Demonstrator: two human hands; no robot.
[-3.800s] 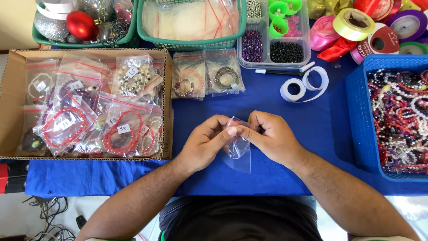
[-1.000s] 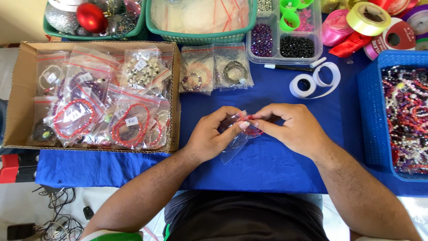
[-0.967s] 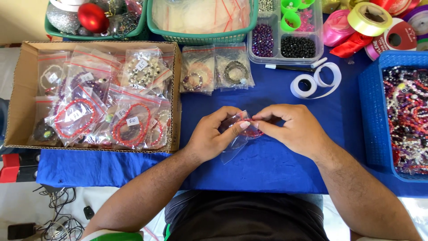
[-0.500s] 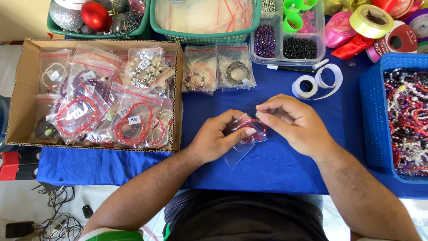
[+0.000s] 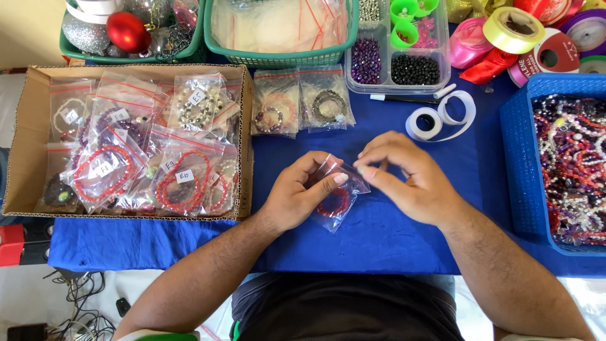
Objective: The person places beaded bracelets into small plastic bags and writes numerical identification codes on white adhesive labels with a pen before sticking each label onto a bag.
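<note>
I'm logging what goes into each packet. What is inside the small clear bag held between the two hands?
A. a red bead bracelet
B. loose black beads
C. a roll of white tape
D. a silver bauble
A: a ring of red beads shows through the clear bag, which the left hand holds while the right hand pinches its top edge.

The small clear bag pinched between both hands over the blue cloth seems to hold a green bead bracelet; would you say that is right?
Not quite: the head view shows the bracelet in the small clear bag is red, not green. The left hand and right hand do pinch it over the blue cloth.
</note>
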